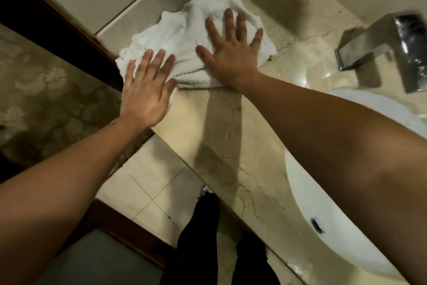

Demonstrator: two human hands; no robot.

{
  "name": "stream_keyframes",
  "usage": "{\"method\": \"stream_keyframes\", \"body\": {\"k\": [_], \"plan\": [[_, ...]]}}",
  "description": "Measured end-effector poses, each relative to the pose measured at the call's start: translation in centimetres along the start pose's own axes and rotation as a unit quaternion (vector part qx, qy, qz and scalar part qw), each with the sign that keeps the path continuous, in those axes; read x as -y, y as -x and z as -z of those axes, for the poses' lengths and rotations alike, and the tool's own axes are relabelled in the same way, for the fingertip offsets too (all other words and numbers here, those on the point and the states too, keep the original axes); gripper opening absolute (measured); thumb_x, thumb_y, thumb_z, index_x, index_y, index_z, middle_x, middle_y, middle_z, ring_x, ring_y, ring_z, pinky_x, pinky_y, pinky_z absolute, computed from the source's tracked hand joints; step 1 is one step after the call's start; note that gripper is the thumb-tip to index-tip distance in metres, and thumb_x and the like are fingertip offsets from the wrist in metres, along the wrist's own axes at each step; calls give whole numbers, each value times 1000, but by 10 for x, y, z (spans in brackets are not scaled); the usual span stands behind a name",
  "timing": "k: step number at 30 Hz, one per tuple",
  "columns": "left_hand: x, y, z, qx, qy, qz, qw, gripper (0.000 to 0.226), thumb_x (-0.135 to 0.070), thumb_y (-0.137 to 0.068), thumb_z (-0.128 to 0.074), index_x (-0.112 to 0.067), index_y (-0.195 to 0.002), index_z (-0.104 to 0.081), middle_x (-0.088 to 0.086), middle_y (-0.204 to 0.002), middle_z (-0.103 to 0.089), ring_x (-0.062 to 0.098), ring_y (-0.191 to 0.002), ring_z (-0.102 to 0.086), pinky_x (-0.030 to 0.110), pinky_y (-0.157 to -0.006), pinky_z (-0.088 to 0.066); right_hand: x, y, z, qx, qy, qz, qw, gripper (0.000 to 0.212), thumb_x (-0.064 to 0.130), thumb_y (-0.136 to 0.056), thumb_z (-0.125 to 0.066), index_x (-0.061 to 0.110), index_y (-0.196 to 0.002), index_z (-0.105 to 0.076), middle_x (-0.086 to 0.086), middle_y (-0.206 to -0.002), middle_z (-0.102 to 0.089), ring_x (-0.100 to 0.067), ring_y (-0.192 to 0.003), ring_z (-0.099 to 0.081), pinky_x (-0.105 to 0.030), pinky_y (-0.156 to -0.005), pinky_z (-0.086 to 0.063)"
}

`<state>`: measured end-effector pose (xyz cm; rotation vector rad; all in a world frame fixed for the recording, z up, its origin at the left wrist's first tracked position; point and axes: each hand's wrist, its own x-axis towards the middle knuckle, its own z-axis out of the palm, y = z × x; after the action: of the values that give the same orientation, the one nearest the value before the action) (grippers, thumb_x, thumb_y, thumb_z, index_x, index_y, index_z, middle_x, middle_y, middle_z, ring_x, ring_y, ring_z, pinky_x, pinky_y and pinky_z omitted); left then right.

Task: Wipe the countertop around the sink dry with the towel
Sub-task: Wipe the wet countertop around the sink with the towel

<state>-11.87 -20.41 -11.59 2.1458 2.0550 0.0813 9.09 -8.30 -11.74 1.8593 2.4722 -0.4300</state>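
The fingers of the left hand lie straight and close together, pressing flat on the near corner of the crumpled white terry towel. They grasp nothing. The palm hangs past the front edge of the tabletop. The fingers of the right hand are spread wide and flat and also released, pressing the towel's middle with the whole palm.

The towel sits at the left end of the veined beige marble tabletop, against the pale ledge along the side wall. It is well apart from the white oval sink and the square chrome faucet.

Risks, as I judge them:
- The near corner already reaches the front edge, so a pull toward the body could drag the towel off onto the floor.
- Flat palms have no hold on the cloth, so on the wet stone it may bunch or slip from under them.
- Water glints beside the faucet and along the sink rim, and a bunched towel could skip those patches.

The towel is rumpled, with no clear end. Its longer run seems to go from the front edge toward the back wall, parallel to the ledge.
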Motion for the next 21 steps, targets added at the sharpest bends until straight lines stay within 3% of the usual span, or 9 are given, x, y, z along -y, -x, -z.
{"method": "stream_keyframes", "body": {"k": [6, 14, 21], "plan": [[-46, 43, -14, -22, 16, 86, 996, 61, -53, -108, -12, -31, -165, -22, -2, -174, -18, 22, -162, -8, 54, -129, -2, -15, 19, 2, 11, 22, 48, 999, 78, 78, -96, -13, 42, -164, -1, -3, -174, 11, -31, -159, 16, -70, -120, 7], [-137, 112, -35, -47, 54, 183, 980, 60, -54, -109, -11, -35, -165, -19, -6, -175, -13, 18, -162, -2, 50, -129, 6, -56, 75, 0, 6, 42, 126, 991, 72, 74, -99, -19, 44, -164, -7, -1, -175, 5, -29, -161, 5, -64, -124, 5], [-197, 154, -40, -14, 72, 197, 978, 64, -59, -106, -8, -37, -166, -14, -6, -175, -9, 19, -161, -1, 49, -126, 5, -88, 112, 5, 55, 38, 150, 986, 74, 75, -98, -25, 46, -163, -6, 1, -175, 9, -28, -160, 12, -64, -124, 8]]}}
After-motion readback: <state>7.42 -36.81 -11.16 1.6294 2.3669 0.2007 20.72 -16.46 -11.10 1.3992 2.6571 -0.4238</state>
